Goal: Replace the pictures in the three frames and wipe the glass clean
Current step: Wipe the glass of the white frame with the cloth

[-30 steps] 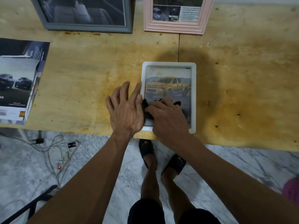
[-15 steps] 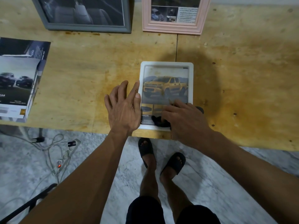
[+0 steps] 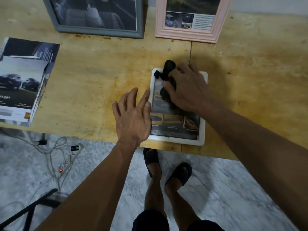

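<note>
Little is legible. On the stacked car brochures (image 3: pixel 23 84), well left of the left hand (image 3: pixel 131 117), pale letters seem to read "CAR". The small captions on the white plastic picture frame (image 3: pixel 202 140), just right of that hand, are too blurred to read.

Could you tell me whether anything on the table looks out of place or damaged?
The wooden table carries orange-brown stains, and the white frame overhangs its near edge slightly. Otherwise nothing stands out.

Right hand (image 3: pixel 186 88) presses black cloth (image 3: pixel 168 72) onto white frame (image 3: pixel 202 130).
</note>
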The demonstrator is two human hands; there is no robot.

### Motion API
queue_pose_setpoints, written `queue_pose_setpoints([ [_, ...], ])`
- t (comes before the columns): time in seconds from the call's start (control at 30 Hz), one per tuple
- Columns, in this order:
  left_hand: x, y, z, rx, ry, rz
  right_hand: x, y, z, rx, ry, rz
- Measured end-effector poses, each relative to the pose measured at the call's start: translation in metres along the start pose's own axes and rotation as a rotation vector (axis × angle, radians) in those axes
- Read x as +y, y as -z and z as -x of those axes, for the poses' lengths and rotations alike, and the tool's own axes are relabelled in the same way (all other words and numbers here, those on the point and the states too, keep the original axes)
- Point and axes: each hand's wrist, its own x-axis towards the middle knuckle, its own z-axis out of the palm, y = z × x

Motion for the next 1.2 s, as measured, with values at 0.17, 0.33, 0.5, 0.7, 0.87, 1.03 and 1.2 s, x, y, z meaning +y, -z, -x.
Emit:
queue_pose_setpoints([
  [0.17,0.000,0.000,0.000,0.000,-0.006,-0.014,-0.006,-0.014,0.005,0.074,0.109,0.030],
  [0.33,0.001,0.001,0.000,-0.002,-0.004,-0.020,-0.004,-0.004,-0.008,0.014,0.167,-0.009],
  [0.5,0.002,0.002,-0.001,-0.002,0.005,-0.009,-0.010,-0.002,0.001,-0.071,0.153,-0.068],
  [0.7,0.003,0.002,-0.001,-0.007,0.014,-0.014,-0.027,-0.010,0.043,-0.052,0.193,-0.029],
  [0.87,0.004,0.003,0.000,0.001,0.010,-0.004,-0.037,-0.010,0.075,-0.003,0.207,-0.081],
  [1.03,0.002,0.002,-0.001,0.020,-0.017,-0.013,-0.038,0.003,0.088,-0.344,0.093,-0.170],
  [1.2,0.001,0.000,0.000,0.034,-0.024,-0.014,0.011,0.030,0.056,-0.253,-0.185,-0.328],
])
